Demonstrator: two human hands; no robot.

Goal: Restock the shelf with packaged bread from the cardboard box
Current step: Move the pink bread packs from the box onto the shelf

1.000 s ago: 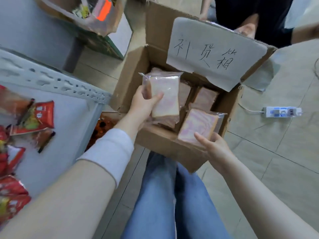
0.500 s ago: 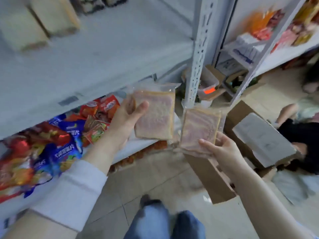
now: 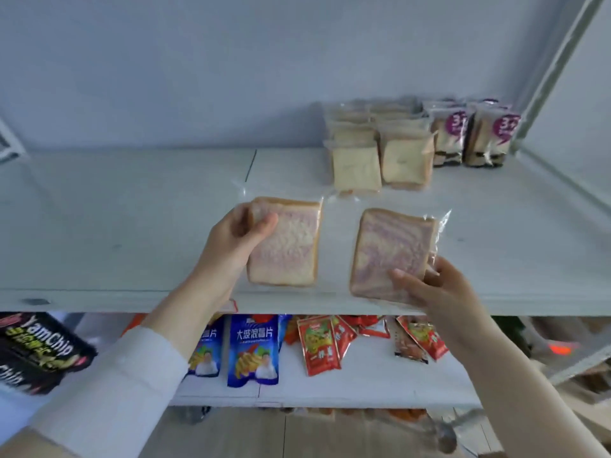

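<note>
Pinching left bread pack (image 3: pixel 287 246) by its side edge in left hand (image 3: pixel 231 239), right bread pack (image 3: pixel 390 252) by its lower corner in right hand (image 3: pixel 439 292). Held over shelf (image 3: pixel 132 209) front, long axes pointing away. Beyond, back right: stacked bread (image 3: pixel 380 153), nearer right grip.

Head-worn wide-angle view. I look forward and slightly down onto the white shelf (image 3: pixel 115 226), close up; back wall (image 3: pixel 198 61) fills the top of frame, lower shelf (image 3: pixel 363 388) and floor (image 3: pixel 297 434) run along the bottom.
</note>
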